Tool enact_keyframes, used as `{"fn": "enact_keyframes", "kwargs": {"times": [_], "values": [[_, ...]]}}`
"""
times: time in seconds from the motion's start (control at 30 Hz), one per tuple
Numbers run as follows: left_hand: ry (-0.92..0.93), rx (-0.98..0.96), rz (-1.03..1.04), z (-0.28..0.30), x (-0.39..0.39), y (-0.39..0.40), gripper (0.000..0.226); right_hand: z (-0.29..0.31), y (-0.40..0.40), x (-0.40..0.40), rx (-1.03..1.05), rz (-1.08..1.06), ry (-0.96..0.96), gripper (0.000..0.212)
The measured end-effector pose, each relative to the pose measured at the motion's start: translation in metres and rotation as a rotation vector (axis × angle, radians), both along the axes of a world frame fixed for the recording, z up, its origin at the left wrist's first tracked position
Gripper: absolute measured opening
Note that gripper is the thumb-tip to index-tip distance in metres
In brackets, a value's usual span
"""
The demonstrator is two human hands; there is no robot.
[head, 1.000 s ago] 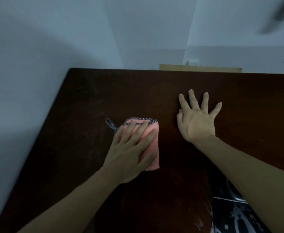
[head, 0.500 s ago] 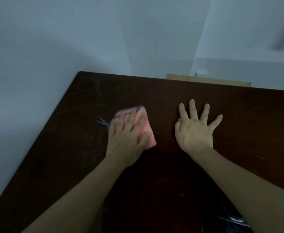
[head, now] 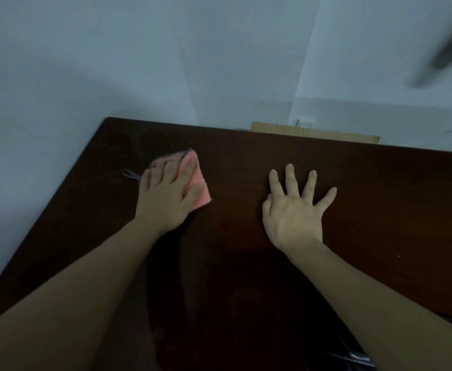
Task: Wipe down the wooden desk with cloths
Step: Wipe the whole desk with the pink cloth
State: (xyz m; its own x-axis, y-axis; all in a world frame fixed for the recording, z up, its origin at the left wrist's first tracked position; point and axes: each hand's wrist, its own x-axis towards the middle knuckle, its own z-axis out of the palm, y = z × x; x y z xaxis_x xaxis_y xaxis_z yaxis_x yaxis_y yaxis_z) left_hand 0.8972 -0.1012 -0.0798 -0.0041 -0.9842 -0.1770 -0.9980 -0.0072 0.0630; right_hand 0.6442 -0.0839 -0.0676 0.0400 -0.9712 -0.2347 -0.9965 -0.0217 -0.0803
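Wiping step in hand, far-left part of counter (head: 246, 263). Left hand (head: 166, 199) flat, fingers straight, pressing pink cloth (head: 198, 183) onto counter near left edge; cloth under fingers, poking out to right. Right hand (head: 294, 218) released, splayed flat on counter, well apart from cloth. Next likely: sweep cloth across unwiped wood, pressure even

Dark wooden desk (head: 246, 263): pink cloth (head: 196, 183) far-left, both hands flat on top.
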Motion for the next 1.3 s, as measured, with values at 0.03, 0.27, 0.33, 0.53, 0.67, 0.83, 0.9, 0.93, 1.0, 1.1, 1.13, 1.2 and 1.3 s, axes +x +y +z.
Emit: {"fn": "enact_keyframes", "kwargs": {"times": [0.03, 0.27, 0.33, 0.53, 0.67, 0.83, 0.9, 0.93, 1.0, 1.1, 1.13, 1.2, 1.3], "values": [[-0.020, -0.010, 0.004, 0.000, -0.001, -0.006, 0.069, 0.001, 0.000, 0.001, -0.004, -0.001, 0.000, 0.061], [0.057, 0.000, -0.281, 0.011, 0.004, 0.057, 0.064, 0.012, -0.001, 0.005, 0.007, -0.025, 0.078, 0.061], [0.057, 0.030, -0.439, 0.011, 0.019, 0.084, 0.065, 0.018, -0.005, 0.011, 0.002, -0.030, 0.122, 0.060], [0.053, 0.034, -0.555, 0.006, 0.052, 0.059, 0.067, 0.013, -0.015, 0.065, 0.027, -0.009, -0.038, 0.059], [0.027, 0.013, -0.365, 0.003, 0.053, -0.009, 0.071, 0.002, -0.013, 0.076, 0.021, -0.027, -0.011, 0.059], [0.027, 0.012, -0.254, 0.003, 0.034, -0.093, 0.069, 0.001, -0.012, 0.078, 0.011, -0.024, 0.020, 0.076], [0.036, 0.011, -0.235, 0.002, 0.029, -0.107, 0.067, -0.001, -0.011, 0.080, 0.017, -0.024, 0.019, 0.080], [0.038, 0.010, -0.234, 0.001, 0.028, -0.109, 0.067, -0.001, -0.012, 0.080, 0.020, -0.025, 0.018, 0.080], [0.050, 0.013, -0.257, 0.004, 0.029, -0.101, 0.066, 0.000, -0.012, 0.081, 0.026, -0.022, 0.025, 0.080], [0.062, 0.016, -0.365, 0.009, 0.037, -0.066, 0.068, 0.001, -0.012, 0.080, 0.027, -0.027, 0.026, 0.079], [0.068, 0.023, -0.429, 0.010, 0.041, -0.051, 0.068, 0.001, -0.012, 0.080, 0.028, -0.028, 0.030, 0.079], [0.071, 0.041, -0.569, 0.009, 0.053, -0.023, 0.067, 0.001, -0.011, 0.081, 0.031, -0.033, 0.037, 0.079], [0.060, 0.051, -0.659, 0.008, 0.070, -0.017, 0.067, 0.000, -0.011, 0.082, 0.031, -0.042, 0.047, 0.078]]}}
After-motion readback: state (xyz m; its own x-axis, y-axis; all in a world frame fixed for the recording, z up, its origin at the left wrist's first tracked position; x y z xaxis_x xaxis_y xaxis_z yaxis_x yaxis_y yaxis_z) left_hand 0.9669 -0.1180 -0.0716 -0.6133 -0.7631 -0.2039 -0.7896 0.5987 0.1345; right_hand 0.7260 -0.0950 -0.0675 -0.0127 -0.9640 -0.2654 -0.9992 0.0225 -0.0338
